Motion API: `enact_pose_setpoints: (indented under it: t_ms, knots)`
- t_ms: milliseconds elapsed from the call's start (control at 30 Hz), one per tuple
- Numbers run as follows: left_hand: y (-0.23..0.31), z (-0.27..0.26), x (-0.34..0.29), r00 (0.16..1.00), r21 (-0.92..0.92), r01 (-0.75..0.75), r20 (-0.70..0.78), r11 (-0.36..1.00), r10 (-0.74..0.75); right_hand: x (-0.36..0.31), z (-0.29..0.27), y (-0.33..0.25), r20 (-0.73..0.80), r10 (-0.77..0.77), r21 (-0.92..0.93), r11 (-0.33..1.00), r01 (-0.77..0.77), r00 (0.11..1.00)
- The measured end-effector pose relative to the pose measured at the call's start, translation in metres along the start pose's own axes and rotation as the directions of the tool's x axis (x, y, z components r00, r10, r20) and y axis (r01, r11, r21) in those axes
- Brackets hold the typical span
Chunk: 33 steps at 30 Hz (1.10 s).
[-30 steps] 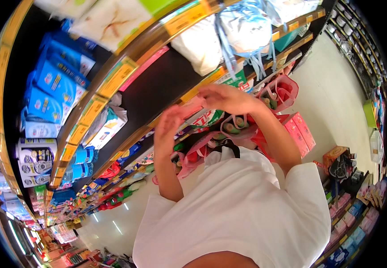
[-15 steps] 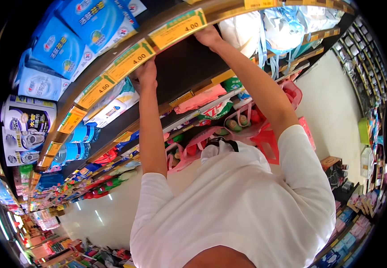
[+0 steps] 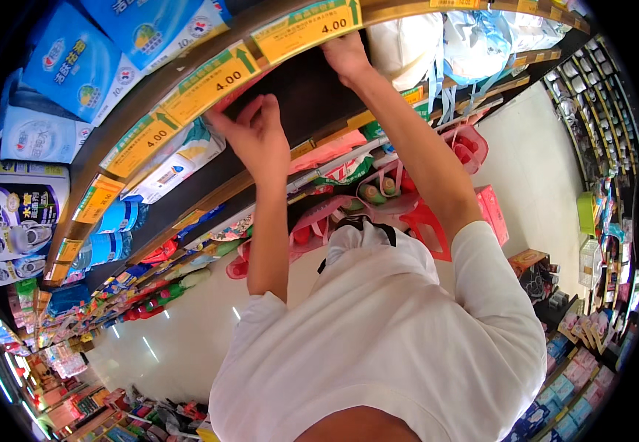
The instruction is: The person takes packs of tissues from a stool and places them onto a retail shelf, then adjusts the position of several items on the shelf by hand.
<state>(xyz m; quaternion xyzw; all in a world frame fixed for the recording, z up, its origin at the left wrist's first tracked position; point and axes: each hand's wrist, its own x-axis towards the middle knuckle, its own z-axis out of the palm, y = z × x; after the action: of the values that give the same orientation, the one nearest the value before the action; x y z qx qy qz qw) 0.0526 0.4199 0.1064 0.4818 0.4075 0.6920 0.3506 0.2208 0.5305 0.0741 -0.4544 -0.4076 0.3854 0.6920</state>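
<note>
Both my arms reach up to a dark shelf board (image 3: pixel 301 110) under a shelf edge lined with yellow price tags (image 3: pixel 209 85). My left hand (image 3: pixel 255 144) is just in front of that edge, its thumb and fingers apart, and nothing shows between them. A thin reddish strip lies beside its fingertips, too little visible to name. Close by its wrist is a white wipes pack (image 3: pixel 179 171). My right hand (image 3: pixel 346 59) is further right, at the shelf edge beside a white bag (image 3: pixel 405 53). Its fingertips are hidden behind a price tag.
Blue boxes (image 3: pixel 69 62) stand on the upper left shelf. Below them are a white and purple package (image 3: pixel 23 217) and blue-wrapped bottles (image 3: pixel 106 247). Pink baskets (image 3: pixel 468 149) sit by lower shelves at my front. A crate (image 3: pixel 529 261) stands on the floor to the right.
My left hand has come back from behind the shelf edge and its fingers have spread into view. My right hand stays at the edge. The whole view has shifted slightly.
</note>
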Motion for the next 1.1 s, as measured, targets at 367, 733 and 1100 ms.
enact_pose_setpoints:
  t_ms: [367, 733, 1100]
  knots:
    - [0.026, -0.026, -0.114, 0.835, -0.058, -0.207, -0.531, 0.977, 0.146, -0.18, -0.019, -0.054, 0.195, -0.061, 0.242, 0.97, 0.012, 0.979]
    - [0.021, 0.029, -0.197, 0.983, 0.165, 0.095, 0.141, 0.982, -0.119, -0.327, -0.223, -0.049, -0.302, 0.305, -0.113, 0.929, -0.351, 0.903]
    - [-0.058, 0.17, -0.305, 0.429, 0.471, 0.214, 0.742, 0.856, -0.515, -0.432, -0.367, -0.033, -0.852, 0.261, -0.05, 0.822, -0.567, 0.454]
